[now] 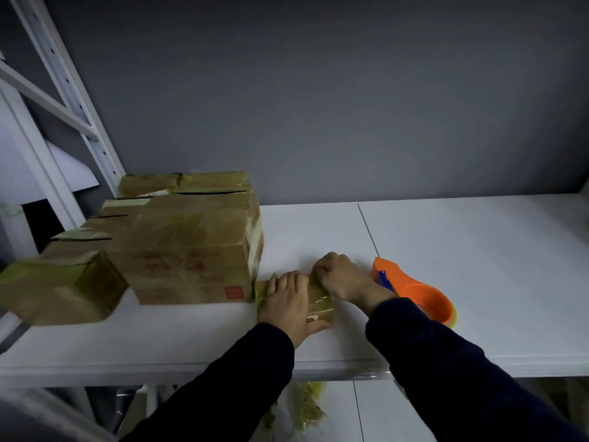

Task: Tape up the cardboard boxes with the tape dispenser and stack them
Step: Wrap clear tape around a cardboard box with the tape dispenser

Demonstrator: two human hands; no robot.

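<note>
A small cardboard box (322, 304) wrapped in yellowish tape lies on the white table (478, 282), mostly hidden under my hands. My left hand (288, 301) lies over its top with straight fingers, the thumb against the near right side. My right hand (339, 275) has its fingers curled on the box's far end, pressing the tape there. An orange tape dispenser (417, 290) lies on the table just right of my right wrist. Left of the small box stands a stack of taped cardboard boxes (185, 247).
One more taped box (60, 288) sits at the table's left edge. A white metal shelf frame (57, 100) rises at the far left. A grey wall closes the back. Crumpled yellowish tape scraps (306, 406) hang below the table's front edge.
</note>
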